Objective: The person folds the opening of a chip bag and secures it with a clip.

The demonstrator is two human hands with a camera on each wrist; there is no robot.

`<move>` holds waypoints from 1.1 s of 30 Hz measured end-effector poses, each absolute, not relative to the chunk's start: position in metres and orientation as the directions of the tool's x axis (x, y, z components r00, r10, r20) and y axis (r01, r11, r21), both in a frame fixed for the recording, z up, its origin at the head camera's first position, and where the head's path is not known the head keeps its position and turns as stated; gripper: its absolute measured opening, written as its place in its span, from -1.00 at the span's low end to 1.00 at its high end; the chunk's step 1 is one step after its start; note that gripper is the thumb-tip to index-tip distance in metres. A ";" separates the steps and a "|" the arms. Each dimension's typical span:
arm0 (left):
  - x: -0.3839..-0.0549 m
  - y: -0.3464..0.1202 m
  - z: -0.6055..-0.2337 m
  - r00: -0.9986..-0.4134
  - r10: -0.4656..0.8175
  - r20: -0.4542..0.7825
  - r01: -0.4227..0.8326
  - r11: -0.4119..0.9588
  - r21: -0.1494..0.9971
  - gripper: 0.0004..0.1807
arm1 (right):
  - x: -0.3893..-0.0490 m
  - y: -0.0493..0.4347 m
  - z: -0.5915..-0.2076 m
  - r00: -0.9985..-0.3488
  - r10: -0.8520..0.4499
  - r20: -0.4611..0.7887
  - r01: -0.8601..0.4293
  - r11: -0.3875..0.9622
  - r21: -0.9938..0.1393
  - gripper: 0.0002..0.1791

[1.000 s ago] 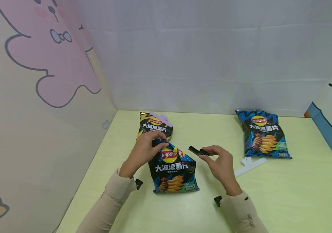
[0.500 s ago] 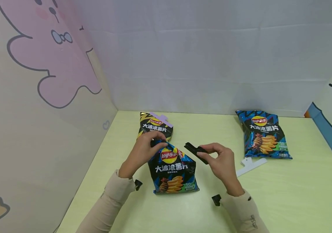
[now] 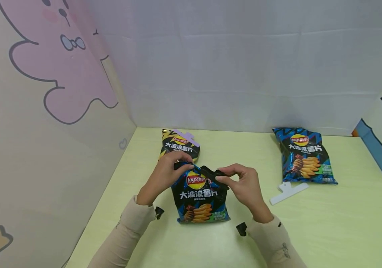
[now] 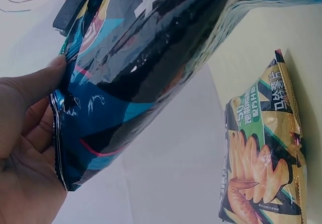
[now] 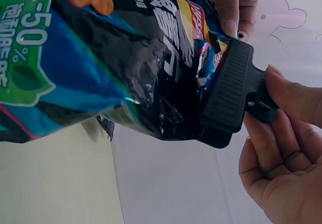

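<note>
- Lay's chip bag (image 3: 199, 201): top pinched by left hand (image 3: 168, 174)
- Black bag clip (image 5: 232, 85): pinched by right hand (image 3: 244, 183), at bag's top edge
- White clip (image 3: 288, 192): near right hand

At 3 o'clock, the right hand's grip (image 5: 291, 164) is pinching a long, ribbed black plastic clip (image 5: 230, 87), which is lying across the top edge of a shiny blue-and-black foil chip bag (image 5: 136, 58). At 1 o'clock, the left hand's grip (image 5: 230, 5) is holding that edge.
</note>
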State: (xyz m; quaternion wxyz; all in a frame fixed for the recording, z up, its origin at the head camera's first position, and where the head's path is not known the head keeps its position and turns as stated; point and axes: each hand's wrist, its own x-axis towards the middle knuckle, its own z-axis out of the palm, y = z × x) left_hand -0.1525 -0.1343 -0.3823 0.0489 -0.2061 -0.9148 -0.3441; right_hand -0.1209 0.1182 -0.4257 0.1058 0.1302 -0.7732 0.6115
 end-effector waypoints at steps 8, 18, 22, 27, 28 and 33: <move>-0.151 -0.137 -0.384 -0.902 0.366 0.231 0.426 0.656 0.623 -0.84 | -0.125 0.113 -0.421 -0.948 -0.106 0.301 -0.318 0.233 -0.919 -0.81; -0.152 -0.137 -0.380 -0.857 0.422 0.297 0.512 0.620 0.595 -0.85 | -0.129 0.106 -0.420 -0.963 -0.127 0.237 -0.260 0.217 -0.941 -0.81; -0.152 -0.137 -0.380 -0.858 0.424 0.290 0.509 0.624 0.593 -0.85 | -0.129 0.105 -0.420 -0.965 -0.134 0.226 -0.250 0.208 -0.946 -0.81; -0.151 -0.137 -0.380 -0.859 0.422 0.290 0.507 0.621 0.598 -0.83 | -0.129 0.104 -0.421 -0.967 -0.134 0.218 -0.242 0.208 -0.948 -0.80; -0.151 -0.137 -0.381 -0.859 0.421 0.292 0.508 0.621 0.597 -0.83 | -0.128 0.104 -0.421 -0.967 -0.134 0.218 -0.243 0.209 -0.947 -0.80; -0.150 -0.137 -0.383 -0.853 0.421 0.309 0.519 0.617 0.592 -0.86 | -0.127 0.105 -0.422 -0.961 -0.140 0.239 -0.265 0.209 -0.941 -0.78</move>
